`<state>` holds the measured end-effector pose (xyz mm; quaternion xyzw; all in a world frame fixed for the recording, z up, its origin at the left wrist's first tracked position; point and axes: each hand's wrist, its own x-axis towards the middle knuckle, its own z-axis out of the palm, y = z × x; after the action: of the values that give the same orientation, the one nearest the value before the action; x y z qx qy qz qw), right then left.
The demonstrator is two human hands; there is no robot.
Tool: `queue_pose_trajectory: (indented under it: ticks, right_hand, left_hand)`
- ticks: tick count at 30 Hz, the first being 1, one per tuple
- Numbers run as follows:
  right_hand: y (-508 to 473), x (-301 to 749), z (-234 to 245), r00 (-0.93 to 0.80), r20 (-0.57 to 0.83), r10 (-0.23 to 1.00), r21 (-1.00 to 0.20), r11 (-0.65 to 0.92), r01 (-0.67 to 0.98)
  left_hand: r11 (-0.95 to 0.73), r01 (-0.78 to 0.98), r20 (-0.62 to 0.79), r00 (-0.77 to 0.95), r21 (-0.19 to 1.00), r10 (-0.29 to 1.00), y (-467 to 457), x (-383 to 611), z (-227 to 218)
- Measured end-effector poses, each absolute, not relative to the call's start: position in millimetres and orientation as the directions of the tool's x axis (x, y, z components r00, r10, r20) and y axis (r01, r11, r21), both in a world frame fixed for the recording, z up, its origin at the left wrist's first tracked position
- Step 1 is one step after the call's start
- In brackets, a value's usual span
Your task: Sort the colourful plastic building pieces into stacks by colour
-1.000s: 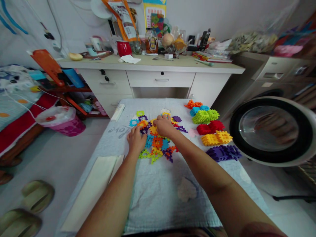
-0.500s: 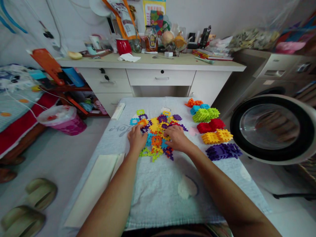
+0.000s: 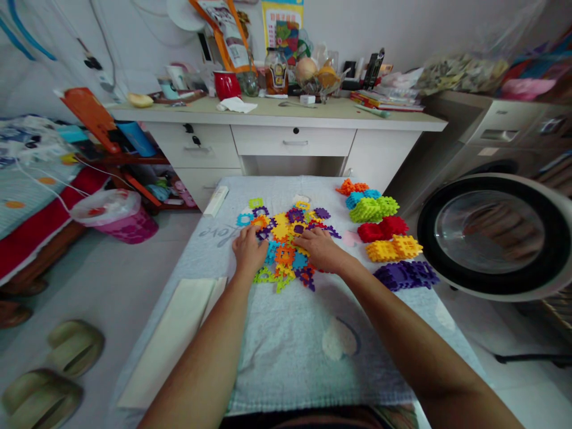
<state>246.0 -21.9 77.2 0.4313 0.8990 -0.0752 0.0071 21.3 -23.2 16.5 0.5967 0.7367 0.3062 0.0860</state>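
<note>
A loose heap of flat toothed plastic tiles [image 3: 286, 229] in yellow, orange, purple, blue and green lies in the middle of a pale blue towel [image 3: 286, 333]. My left hand [image 3: 248, 249] rests on the heap's left edge with fingers curled down on the tiles. My right hand [image 3: 319, 247] lies flat on the heap's right side, fingers stretched toward the centre. Along the towel's right side sit sorted stacks: orange [image 3: 351, 187], blue [image 3: 361, 197], green [image 3: 373, 208], red [image 3: 382, 229], yellow [image 3: 393, 248] and purple [image 3: 406, 275].
A white desk [image 3: 277, 113] crowded with bottles, a red mug and fruit stands behind. A washing machine door [image 3: 491, 235] looms at right. A pink bin [image 3: 118, 217] and slippers [image 3: 58, 357] are on the floor at left. Folded cream paper [image 3: 174, 333] lies at the towel's left edge.
My right hand slid from the top of the heap down and to its right side, where it has settled flat. My left hand has barely moved.
</note>
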Motion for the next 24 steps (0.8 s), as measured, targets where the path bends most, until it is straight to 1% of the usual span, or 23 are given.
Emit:
queue_pose_trajectory:
  ticks: [3,6,11,17,22,24]
  right_hand:
    - [-24,249,81,-0.626,-0.082,0.776,-0.150,0.611,0.777]
    - [-28,254,82,-0.658,-0.113,0.744,-0.181,0.636,0.750]
    - [-29,260,76,-0.698,-0.142,0.702,-0.158,0.680,0.716]
    - [-25,264,79,-0.707,-0.100,0.700,-0.172,0.688,0.705]
    - [-30,265,80,-0.691,0.016,0.722,-0.172,0.683,0.710]
    - [-32,265,79,-0.695,0.034,0.718,-0.178,0.689,0.703]
  left_hand:
    - [0.102,0.828,0.236,-0.272,0.551,0.933,-23,21,16]
    - [0.098,0.829,0.237,-0.268,0.551,0.934,-23,21,16]
    - [0.089,0.827,0.241,-0.263,0.555,0.934,-23,21,17]
    - [0.100,0.829,0.235,-0.269,0.551,0.934,-23,22,17]
    - [0.112,0.826,0.224,-0.276,0.553,0.935,-23,22,18]
    - [0.107,0.824,0.228,-0.275,0.556,0.934,-24,22,18]
